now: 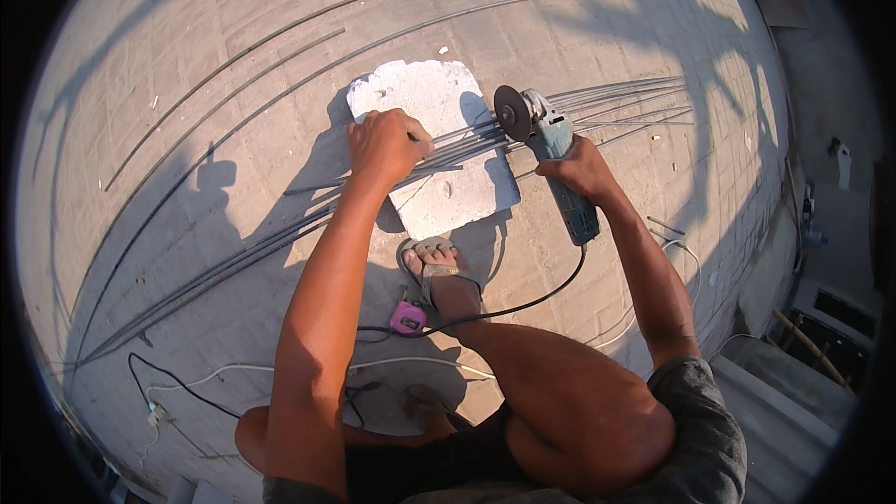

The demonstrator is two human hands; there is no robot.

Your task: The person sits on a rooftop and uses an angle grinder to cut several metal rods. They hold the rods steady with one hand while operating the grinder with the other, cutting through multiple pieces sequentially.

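Observation:
My right hand (pixel 581 170) is wrapped round the body of a teal angle grinder (pixel 553 138), with its dark disc (pixel 507 112) close over a bundle of thin steel rods (pixel 471 146). Whether the disc touches them I cannot tell. My left hand (pixel 390 142) is closed on the rods left of the grinder, its fingertips partly hidden. Beneath the rods lies a pale, chipped rectangular block (pixel 439 210). From the grinder's lower end, a black cord (pixel 537 303) curves down past my leg.
My sandalled foot (pixel 437 266) stands against the block's near edge. A pink tape measure (pixel 408 317) lies beside it. Several long rods (pixel 271 37) rest on the paved ground further off. A white cable (pixel 233 369) crosses the ground, and steps (pixel 775 401) are at lower right.

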